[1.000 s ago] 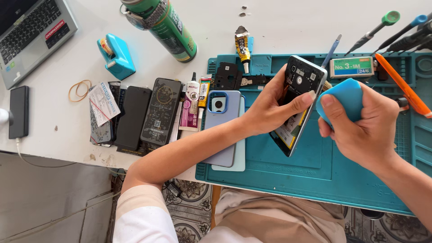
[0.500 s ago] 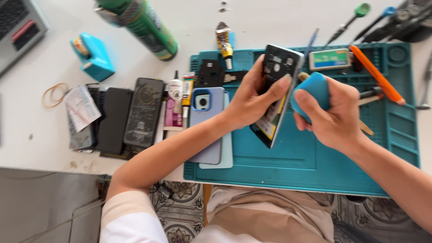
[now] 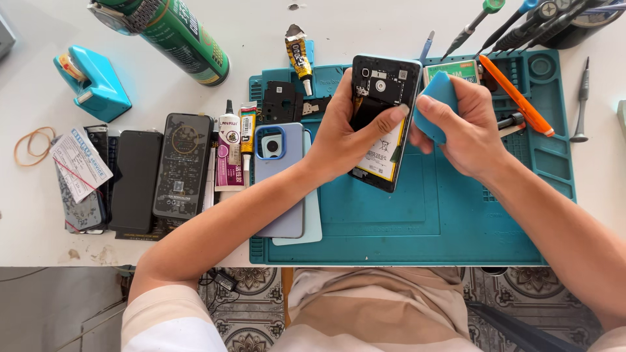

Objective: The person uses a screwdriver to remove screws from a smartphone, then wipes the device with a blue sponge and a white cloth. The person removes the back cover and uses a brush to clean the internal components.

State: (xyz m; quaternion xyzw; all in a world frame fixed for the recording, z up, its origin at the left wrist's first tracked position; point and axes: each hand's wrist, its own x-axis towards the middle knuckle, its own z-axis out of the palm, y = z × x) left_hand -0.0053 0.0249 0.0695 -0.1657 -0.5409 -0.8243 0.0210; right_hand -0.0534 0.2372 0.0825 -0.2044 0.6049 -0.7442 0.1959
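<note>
While the view has drifted left since a moment ago, your left hand (image 3: 345,140) still clamps the opened phone (image 3: 381,120), your right hand (image 3: 466,127) pinching a blue pick (image 3: 435,104) against its edge.

Beyond your knuckles lie an orange tool (image 3: 518,98) and screwdrivers (image 3: 515,26); by your left wrist, a blue phone case (image 3: 279,179) on the teal mat (image 3: 417,221). Your fingers hide the phone's left rim.

Person, head view. Two bare forearms, no watch, ring or bracelet visible. Left hand (image 3: 345,140) and right hand (image 3: 466,133): ungloved, nails short. Short sleeves (image 3: 173,322) end above the elbow, pale peach with a broad white band; the right sleeve shows only as a sliver at the lower right corner. Trousers (image 3: 375,309): light beige-tan cloth, softly creased over the lap.
</note>
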